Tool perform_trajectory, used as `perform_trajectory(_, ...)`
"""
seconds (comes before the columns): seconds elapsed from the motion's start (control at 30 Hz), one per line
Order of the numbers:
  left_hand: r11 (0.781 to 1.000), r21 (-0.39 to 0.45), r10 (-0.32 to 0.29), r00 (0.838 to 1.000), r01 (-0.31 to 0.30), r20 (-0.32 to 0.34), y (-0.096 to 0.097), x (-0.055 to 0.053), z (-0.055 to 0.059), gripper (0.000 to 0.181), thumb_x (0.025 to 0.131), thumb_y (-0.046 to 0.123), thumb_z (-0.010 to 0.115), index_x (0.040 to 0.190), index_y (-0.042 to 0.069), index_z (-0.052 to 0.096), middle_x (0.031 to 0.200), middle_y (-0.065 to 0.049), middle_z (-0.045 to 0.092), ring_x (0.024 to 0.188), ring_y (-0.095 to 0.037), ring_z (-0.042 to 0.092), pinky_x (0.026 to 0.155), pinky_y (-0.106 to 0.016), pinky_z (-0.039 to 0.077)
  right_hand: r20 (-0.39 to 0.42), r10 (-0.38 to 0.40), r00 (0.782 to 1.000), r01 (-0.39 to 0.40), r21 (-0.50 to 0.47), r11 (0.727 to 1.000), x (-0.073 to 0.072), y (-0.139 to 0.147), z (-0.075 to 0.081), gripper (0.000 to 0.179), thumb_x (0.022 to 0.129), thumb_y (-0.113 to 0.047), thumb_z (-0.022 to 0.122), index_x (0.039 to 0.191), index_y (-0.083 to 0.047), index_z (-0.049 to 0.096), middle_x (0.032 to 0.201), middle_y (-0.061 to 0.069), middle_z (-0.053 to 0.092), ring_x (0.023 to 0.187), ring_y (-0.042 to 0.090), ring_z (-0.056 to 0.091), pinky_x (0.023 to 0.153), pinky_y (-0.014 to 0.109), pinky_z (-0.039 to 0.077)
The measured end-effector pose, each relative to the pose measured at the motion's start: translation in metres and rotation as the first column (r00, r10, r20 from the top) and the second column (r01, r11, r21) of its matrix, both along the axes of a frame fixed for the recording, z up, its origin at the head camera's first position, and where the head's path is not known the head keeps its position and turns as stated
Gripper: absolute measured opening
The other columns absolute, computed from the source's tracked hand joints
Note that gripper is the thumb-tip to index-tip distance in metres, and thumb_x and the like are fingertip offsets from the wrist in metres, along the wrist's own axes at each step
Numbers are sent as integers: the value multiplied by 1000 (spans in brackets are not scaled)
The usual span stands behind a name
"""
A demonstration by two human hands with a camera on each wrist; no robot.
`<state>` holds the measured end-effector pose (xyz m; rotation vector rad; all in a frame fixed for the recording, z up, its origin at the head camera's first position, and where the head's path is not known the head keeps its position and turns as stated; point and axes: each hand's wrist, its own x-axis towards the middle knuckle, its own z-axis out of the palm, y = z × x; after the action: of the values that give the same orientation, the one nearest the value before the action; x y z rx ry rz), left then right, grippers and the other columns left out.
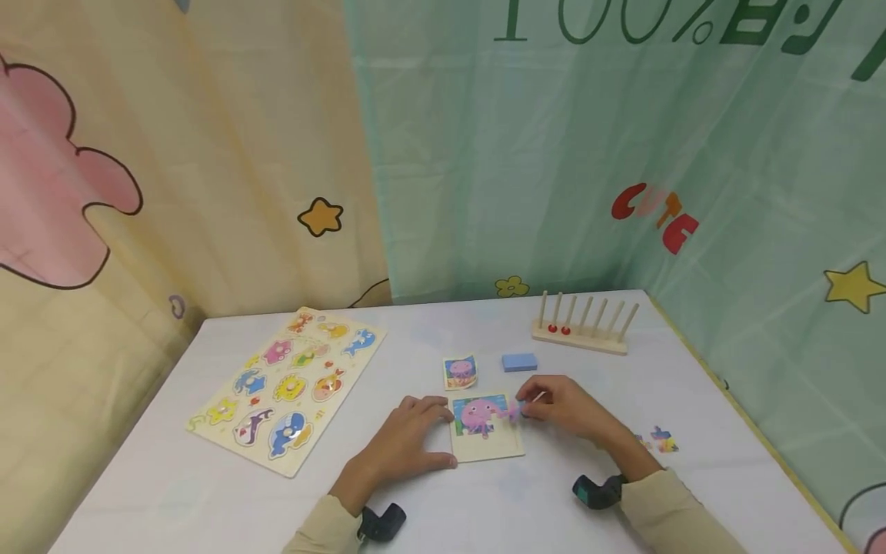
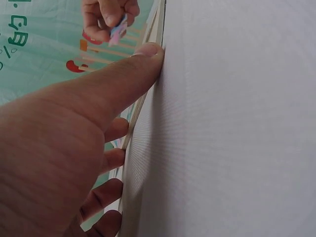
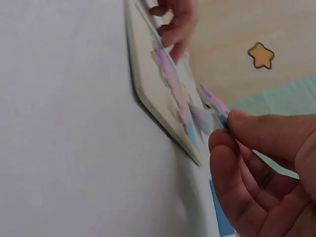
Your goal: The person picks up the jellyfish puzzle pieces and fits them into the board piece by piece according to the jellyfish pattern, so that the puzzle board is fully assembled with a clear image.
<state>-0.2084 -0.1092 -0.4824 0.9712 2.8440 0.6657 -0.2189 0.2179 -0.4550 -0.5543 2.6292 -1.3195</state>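
Observation:
A small square puzzle board (image 1: pixel 487 448) lies in front of me, its upper part filled with a pink octopus picture and its lower part bare wood. My left hand (image 1: pixel 404 441) rests at its left side, thumb near the lower corner, fingertips along the edge; in the left wrist view the thumb (image 2: pixel 143 57) lies extended against that edge. Between thumb and forefinger, my right hand (image 1: pixel 564 408) pinches a pink and blue jigsaw piece (image 3: pixel 213 101) just over the board's right edge. The piece overlaps the picture's right side in the head view.
Beyond the board lie a small octopus picture card (image 1: pixel 460 372) and a blue block (image 1: pixel 519 362). A wooden peg rack (image 1: pixel 580 337) with red beads stands at the back right. Loose jigsaw pieces (image 1: pixel 663 440) lie right of my right wrist. A large animal peg puzzle (image 1: pixel 298 408) occupies the left.

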Motion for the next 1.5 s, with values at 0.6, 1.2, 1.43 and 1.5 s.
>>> perform_trajectory(0.6,1000,-19,4,1000,-4,-7,1,-1,4,62,82,59,77,130,23,62,150,0,48,125,-22,45,103,-45,40,-161,233,959,-198,203,959,-1,-28,-12,20,90,-11,77,110,-11,74,96,-4,57,80,11,52,70,26,48)
perform_trajectory(1.2,1000,0,5,1000,-5,-19,-1,0,4,60,81,56,79,128,21,63,149,-1,50,123,-24,46,101,-47,41,-240,259,936,-159,367,916,0,-34,-10,21,91,-18,77,111,-14,79,89,-11,55,74,6,44,64,25,41)
perform_trajectory(1.43,1000,-15,6,1000,-6,-9,0,2,2,61,82,57,78,129,22,63,149,-1,49,124,-24,46,102,-46,41,-179,309,934,-227,373,900,4,-24,-9,31,95,-19,73,126,-15,73,98,-10,56,82,6,47,72,26,45)
perform_trajectory(1.5,1000,-21,6,1000,-6,-4,0,2,1,61,82,58,77,129,23,63,150,0,49,125,-23,46,102,-46,40,-152,311,938,-237,370,898,8,-14,-4,38,95,-21,72,132,-14,68,104,-9,58,87,7,51,78,29,49)
